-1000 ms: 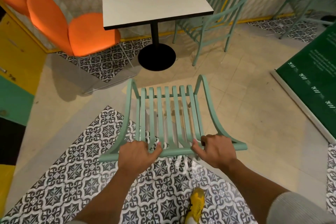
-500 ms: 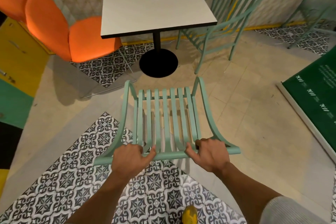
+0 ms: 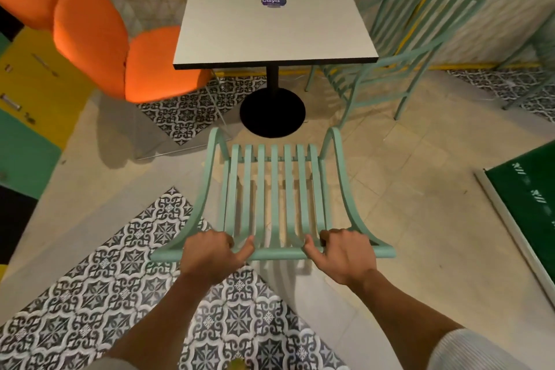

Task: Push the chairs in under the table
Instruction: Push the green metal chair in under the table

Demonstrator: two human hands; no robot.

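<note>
A mint-green slatted metal chair (image 3: 274, 198) stands directly in front of me, its back toward me and its front edge close to the black round base of the table. My left hand (image 3: 210, 254) and my right hand (image 3: 342, 252) both grip the chair's top rail, thumbs on the near side. The square white-topped table (image 3: 273, 36) on a black pedestal stands beyond the chair. A second mint-green chair (image 3: 399, 48) stands at the table's right side, angled away. An orange cushioned chair (image 3: 162, 66) sits at the table's left, its seat partly under the top.
Yellow and green cabinets (image 3: 27, 117) line the left wall. A dark green board (image 3: 528, 204) lies along the floor at right. Another mint chair's legs (image 3: 537, 69) show at far right. Patterned tiles (image 3: 126, 285) cover the floor under my arms.
The chair has slid forward toward the table with both hands on its top rail; its front now nearly reaches the pedestal base. The table looks nearer and more centred.
</note>
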